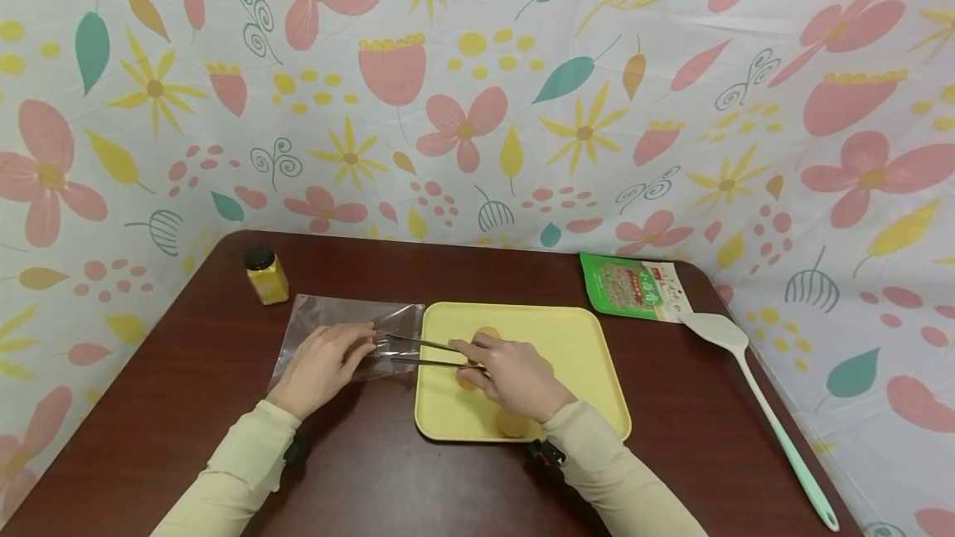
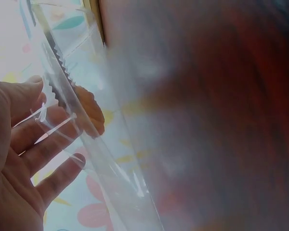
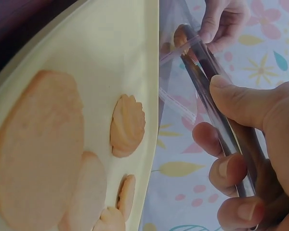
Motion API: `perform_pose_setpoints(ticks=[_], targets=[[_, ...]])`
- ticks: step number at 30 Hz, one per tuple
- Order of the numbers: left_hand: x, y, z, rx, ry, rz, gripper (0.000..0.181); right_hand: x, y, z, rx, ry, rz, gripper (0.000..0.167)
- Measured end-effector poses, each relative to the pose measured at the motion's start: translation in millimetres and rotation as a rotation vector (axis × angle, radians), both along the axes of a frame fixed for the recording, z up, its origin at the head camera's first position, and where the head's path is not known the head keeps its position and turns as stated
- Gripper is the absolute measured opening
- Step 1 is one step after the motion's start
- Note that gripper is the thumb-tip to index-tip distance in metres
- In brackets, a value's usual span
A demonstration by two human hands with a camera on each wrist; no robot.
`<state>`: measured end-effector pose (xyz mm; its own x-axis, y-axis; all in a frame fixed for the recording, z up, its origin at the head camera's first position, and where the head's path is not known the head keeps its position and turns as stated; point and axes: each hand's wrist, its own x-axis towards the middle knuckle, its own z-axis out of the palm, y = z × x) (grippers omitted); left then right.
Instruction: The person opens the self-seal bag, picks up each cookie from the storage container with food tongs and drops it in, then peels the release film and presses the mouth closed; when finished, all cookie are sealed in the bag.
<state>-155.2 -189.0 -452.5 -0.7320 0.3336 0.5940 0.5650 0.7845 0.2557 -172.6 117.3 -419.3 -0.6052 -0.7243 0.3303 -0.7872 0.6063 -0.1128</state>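
Note:
My right hand [image 1: 522,375] grips a pair of metal tongs [image 3: 216,106] above the tray, fingers and thumb wrapped round the arms. Their toothed ends reach inside a clear plastic bag [image 1: 309,321], with a golden ridged cookie [image 2: 90,111] between them. At the bag's mouth, my left hand [image 1: 324,363] holds the film between thumb and fingers. Several cookies lie on the pale yellow tray [image 1: 582,338], including a shell-shaped cookie [image 3: 128,126] near its edge and a larger, smooth, flat cookie [image 3: 41,149]. My right hand hides part of the tray in the head view.
A jar [image 1: 266,276] with a black lid and yellow contents stands at the back left. On the right lie a green food packet [image 1: 627,286] and a spatula [image 1: 768,408] with a mint-green handle. Floral cloth [image 1: 462,48] hangs behind the dark table [image 1: 358,471].

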Motion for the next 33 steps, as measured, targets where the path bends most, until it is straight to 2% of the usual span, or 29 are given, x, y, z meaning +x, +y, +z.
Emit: perform_pose_setpoints(ticks=[23,33], targets=[[0.2,-0.8,-1.8,-0.016,-0.019,0.014,0.020,-6.5,-15,-2.3,0.021,-0.027,0.005,0.040],[1.5,0.2,0.6,-0.017,-0.021,0.018,0.020,-8.5,-20,-2.5,0.021,0.001,0.018,0.039]])
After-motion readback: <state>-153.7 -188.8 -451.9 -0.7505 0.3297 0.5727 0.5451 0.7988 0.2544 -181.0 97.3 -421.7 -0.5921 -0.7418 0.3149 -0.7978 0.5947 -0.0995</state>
